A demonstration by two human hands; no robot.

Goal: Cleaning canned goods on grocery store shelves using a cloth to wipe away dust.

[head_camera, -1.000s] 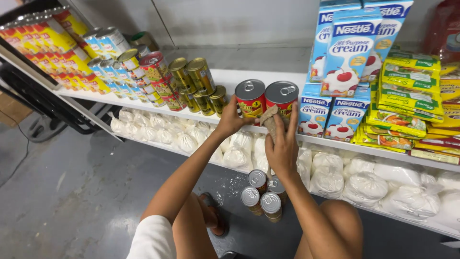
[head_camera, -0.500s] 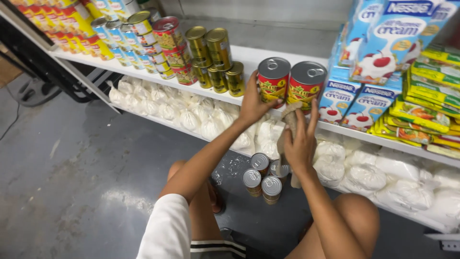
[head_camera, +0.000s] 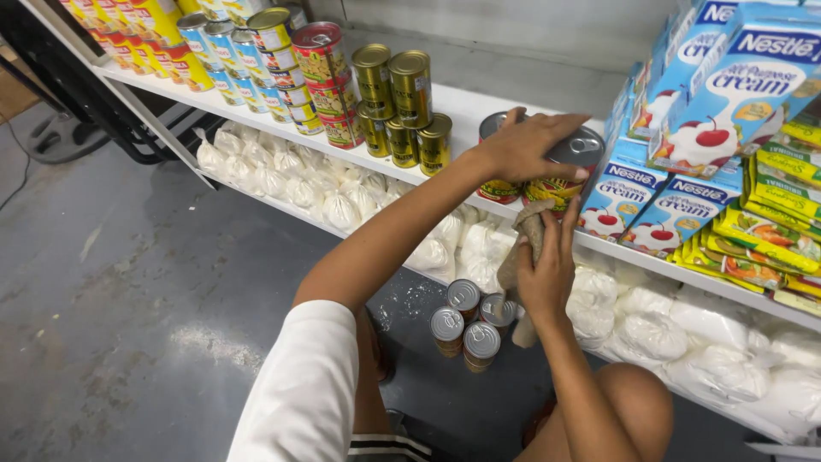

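The head view is showing me crouching at a white shelf (head_camera: pixel 466 107). My left hand (head_camera: pixel 522 145) is now lying spread over the tops of the two large red cans (head_camera: pixel 547 184) on the shelf edge, pressing on their lids; a moment ago it was gripping the left can's side at mid-height. My right hand (head_camera: pixel 547 265), which was touching the cans' fronts, is now sitting just below them, clenched around a brownish cloth (head_camera: pixel 522 239) bunched against the lower label. I am judging that the cans are staying put on the shelf while I am wiping them.

Counting what is around: four small silver-topped tins (head_camera: pixel 466 321) are standing together on the grey floor (head_camera: pixel 128 299) beneath my right hand. To the left, five gold cans (head_camera: pixel 402 107) are stacked, three low and two on top. Blue cream cartons (head_camera: pixel 684 128) are standing just to the right, too overlapped to count surely. White knotted bags (head_camera: pixel 291 180) are filling the lower shelf.
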